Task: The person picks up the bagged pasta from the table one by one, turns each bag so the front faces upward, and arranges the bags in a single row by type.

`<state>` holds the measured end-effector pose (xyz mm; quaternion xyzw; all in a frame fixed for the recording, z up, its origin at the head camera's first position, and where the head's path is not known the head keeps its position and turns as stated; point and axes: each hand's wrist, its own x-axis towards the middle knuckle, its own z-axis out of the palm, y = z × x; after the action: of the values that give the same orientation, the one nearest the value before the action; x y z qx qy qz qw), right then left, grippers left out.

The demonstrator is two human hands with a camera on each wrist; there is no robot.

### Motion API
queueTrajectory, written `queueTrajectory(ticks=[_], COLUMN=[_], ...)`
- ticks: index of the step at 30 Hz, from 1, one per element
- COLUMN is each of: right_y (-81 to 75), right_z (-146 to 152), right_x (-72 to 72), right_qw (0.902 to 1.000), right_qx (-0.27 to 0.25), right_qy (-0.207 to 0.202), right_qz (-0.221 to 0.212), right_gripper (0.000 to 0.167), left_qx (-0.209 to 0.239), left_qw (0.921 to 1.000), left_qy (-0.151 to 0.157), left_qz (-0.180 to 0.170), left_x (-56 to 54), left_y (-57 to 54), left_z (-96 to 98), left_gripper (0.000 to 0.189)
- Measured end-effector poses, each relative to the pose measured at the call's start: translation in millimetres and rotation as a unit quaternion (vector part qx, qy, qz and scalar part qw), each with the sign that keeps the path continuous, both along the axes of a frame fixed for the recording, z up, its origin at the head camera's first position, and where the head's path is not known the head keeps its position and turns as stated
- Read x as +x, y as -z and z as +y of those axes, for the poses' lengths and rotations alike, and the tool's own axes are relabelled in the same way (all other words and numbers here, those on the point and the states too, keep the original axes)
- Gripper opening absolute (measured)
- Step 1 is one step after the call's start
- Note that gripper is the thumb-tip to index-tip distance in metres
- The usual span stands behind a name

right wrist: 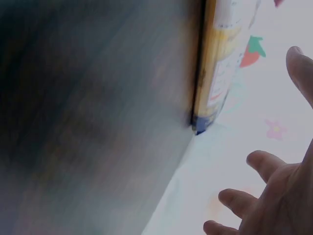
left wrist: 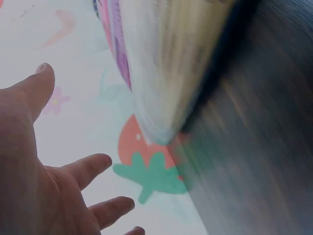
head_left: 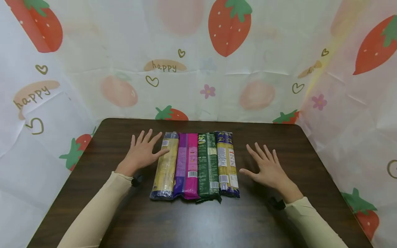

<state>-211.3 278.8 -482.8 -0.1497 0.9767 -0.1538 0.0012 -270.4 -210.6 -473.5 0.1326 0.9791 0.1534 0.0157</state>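
Observation:
Side by side on the dark table lie a clear pack of dried noodles (head_left: 165,167), a purple and pink pack (head_left: 187,172), a green pack (head_left: 207,168) and a blue-ended pack of dried noodles (head_left: 227,165). My left hand (head_left: 141,154) is spread over the left side of the row, its thumb overlapping the clear pack in the head view; contact cannot be told. To the right of the blue-ended pack, my right hand (head_left: 266,168) hovers apart from it with fingers spread. Both wrist views show straight fingers (left wrist: 88,169) holding nothing, and the nearest packs look blurred.
The dark wooden table (head_left: 198,224) has its far edge against a white cloth backdrop (head_left: 198,93) with strawberries, hearts and "happy" lettering. The cloth also rises along the left and right sides. Dark wrist straps (head_left: 277,204) sit at both cuffs.

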Motion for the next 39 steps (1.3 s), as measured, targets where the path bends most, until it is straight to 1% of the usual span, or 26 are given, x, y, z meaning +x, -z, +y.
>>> queueTrajectory(ticks=[6, 10, 16, 19, 24, 28, 33, 36, 39], right_y=[4.9, 2.9, 1.3, 2.9, 5.7, 7.5, 10.6, 12.3, 14.1], right_z=[-10, -15, -20, -23, -28, -33, -37, -40, -42], right_x=[2.0, 4.5, 11.8, 15.9, 21.4, 25.1, 29.0, 31.4, 33.1], right_qw=[0.9999, 0.9998, 0.9995, 0.9991, 0.9987, 0.9983, 0.9981, 0.9978, 0.9973], right_qx=[0.004, 0.006, -0.005, -0.013, -0.012, -0.007, 0.002, 0.0, -0.006], right_qy=[-0.011, -0.015, -0.026, -0.034, -0.044, -0.052, -0.057, -0.061, -0.068], right_qz=[0.007, 0.009, 0.019, 0.02, 0.023, 0.024, 0.026, 0.026, 0.026], right_gripper=[0.1, 0.101, 0.101, 0.1, 0.1, 0.101, 0.1, 0.1, 0.099], left_qx=[0.005, 0.009, -0.003, -0.008, -0.013, -0.016, -0.014, -0.015, -0.018], left_qw=[0.9999, 0.9996, 0.9988, 0.9983, 0.9969, 0.9956, 0.9946, 0.994, 0.9932], left_qy=[0.015, 0.027, 0.049, 0.058, 0.078, 0.092, 0.103, 0.108, 0.114], left_qz=[0.001, -0.002, -0.003, -0.004, -0.002, -0.002, 0.0, -0.005, -0.017], left_x=[-4.8, -9.4, -18.1, -22.8, -29.5, -32.9, -36.9, -40.5, -43.2], left_y=[-1.0, -5.9, -11.0, -10.9, -11.0, -11.6, -12.7, -12.4, -12.0], left_z=[11.9, 23.6, 45.3, 56.2, 72.2, 82.9, 95.3, 102.7, 109.2], left_gripper=[0.093, 0.091, 0.088, 0.088, 0.089, 0.089, 0.089, 0.088, 0.088])
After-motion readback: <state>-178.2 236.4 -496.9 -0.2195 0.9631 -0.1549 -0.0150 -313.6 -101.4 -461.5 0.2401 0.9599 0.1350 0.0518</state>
